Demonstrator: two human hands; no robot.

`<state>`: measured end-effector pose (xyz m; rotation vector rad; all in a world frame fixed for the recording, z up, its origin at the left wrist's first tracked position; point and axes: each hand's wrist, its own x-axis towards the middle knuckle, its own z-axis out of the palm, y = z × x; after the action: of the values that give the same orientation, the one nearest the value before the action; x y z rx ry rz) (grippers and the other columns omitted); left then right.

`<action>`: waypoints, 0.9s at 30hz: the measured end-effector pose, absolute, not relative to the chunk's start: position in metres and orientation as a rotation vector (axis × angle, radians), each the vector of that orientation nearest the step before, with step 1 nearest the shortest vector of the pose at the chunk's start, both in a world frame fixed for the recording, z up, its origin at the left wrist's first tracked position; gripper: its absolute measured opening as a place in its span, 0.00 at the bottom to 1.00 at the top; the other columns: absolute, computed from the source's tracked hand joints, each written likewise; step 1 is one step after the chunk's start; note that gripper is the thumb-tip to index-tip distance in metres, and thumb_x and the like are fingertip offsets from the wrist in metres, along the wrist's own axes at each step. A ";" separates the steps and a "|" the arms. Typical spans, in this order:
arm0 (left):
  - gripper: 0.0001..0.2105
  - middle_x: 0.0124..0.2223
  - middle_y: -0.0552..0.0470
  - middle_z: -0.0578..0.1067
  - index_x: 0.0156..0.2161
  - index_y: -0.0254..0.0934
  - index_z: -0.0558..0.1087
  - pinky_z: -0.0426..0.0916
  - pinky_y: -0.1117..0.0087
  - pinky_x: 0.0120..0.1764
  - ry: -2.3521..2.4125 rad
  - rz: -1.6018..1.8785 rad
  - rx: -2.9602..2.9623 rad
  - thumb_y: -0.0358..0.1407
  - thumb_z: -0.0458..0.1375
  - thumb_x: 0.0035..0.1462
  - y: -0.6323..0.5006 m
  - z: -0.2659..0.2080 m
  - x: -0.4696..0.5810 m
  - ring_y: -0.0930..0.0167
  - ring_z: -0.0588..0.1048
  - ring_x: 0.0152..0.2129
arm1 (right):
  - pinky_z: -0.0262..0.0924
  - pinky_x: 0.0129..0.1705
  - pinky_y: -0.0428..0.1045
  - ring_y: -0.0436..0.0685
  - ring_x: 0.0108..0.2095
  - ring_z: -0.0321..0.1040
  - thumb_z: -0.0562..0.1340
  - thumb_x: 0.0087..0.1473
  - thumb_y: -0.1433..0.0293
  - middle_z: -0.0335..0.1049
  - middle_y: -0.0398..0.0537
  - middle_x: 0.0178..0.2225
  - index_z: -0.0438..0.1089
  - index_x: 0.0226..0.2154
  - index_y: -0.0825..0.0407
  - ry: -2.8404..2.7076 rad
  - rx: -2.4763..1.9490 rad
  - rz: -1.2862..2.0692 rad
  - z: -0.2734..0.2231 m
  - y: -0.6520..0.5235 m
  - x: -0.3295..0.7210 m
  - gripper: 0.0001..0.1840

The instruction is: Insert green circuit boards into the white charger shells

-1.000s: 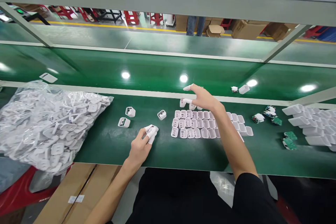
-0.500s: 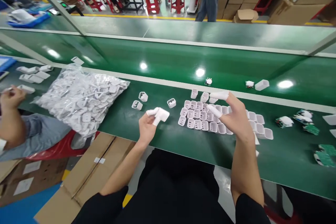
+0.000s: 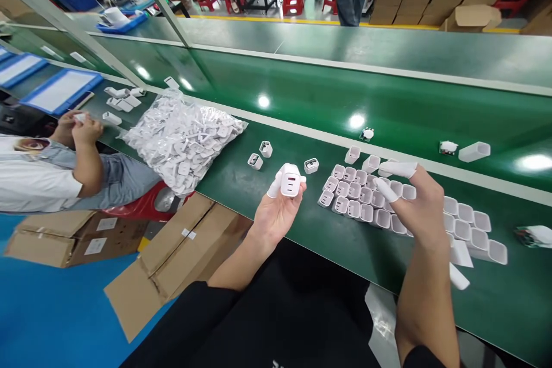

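Observation:
My left hand [image 3: 278, 207] grips a white charger housing [image 3: 290, 185], its face with a red-marked port and two slots turned toward me. White finger cots cover its thumb and a fingertip. My right hand [image 3: 416, 198], also in finger cots, hovers over rows of white charger housings [image 3: 354, 191], thumb and index finger apart with nothing gripped between them. One housing behind the rows is partly hidden by its index finger. Left of the rows, a filled charger housing [image 3: 311, 165] stands by itself, and two more housings [image 3: 255, 161] with parts inside stand farther left.
A clear bag of small white pieces [image 3: 185, 138] lies on the green bench. Small circuit boards [image 3: 448, 148] and a lying housing [image 3: 474, 152] rest along the back ledge. A co-worker's hands [image 3: 81, 126] work at far left. Cardboard boxes [image 3: 172, 253] stand below the bench.
The view has swung left. My left hand has turned the charger housing so its port face shows toward me. My right hand stays over the rows with fingers apart.

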<state>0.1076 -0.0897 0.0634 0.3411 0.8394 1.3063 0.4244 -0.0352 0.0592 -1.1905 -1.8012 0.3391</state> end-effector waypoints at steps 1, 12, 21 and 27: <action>0.15 0.54 0.46 0.83 0.51 0.39 0.80 0.83 0.72 0.56 0.828 1.307 0.300 0.48 0.69 0.69 -0.089 0.064 0.109 0.69 0.86 0.49 | 0.75 0.58 0.67 0.69 0.55 0.81 0.74 0.64 0.64 0.84 0.49 0.51 0.81 0.56 0.39 -1.802 -1.191 0.336 0.059 -0.035 0.424 0.18; 0.09 0.50 0.46 0.84 0.50 0.42 0.83 0.83 0.65 0.48 1.466 1.273 1.901 0.43 0.66 0.73 -0.064 -0.018 0.053 0.66 0.85 0.45 | 0.74 0.57 0.67 0.70 0.55 0.80 0.74 0.64 0.64 0.84 0.49 0.55 0.81 0.58 0.36 -1.807 -1.238 0.349 0.056 -0.036 0.425 0.21; 0.11 0.46 0.47 0.82 0.43 0.41 0.81 0.80 0.68 0.42 1.589 1.187 2.172 0.42 0.60 0.77 -0.062 -0.055 0.035 0.68 0.85 0.40 | 0.74 0.57 0.69 0.71 0.54 0.80 0.73 0.65 0.61 0.83 0.50 0.55 0.81 0.57 0.38 -1.809 -1.257 0.347 0.055 -0.036 0.423 0.18; 0.07 0.48 0.42 0.80 0.42 0.39 0.79 0.78 0.56 0.52 1.967 1.281 2.127 0.37 0.62 0.74 -0.045 -0.054 0.026 0.60 0.80 0.47 | 0.74 0.59 0.70 0.72 0.56 0.80 0.73 0.65 0.60 0.84 0.51 0.53 0.82 0.56 0.39 -1.804 -1.257 0.352 0.052 -0.035 0.422 0.17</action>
<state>0.0257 -0.0454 -0.0542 2.1268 1.9670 1.2813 0.4220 -0.0351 0.0525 -1.2569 -1.8039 0.3518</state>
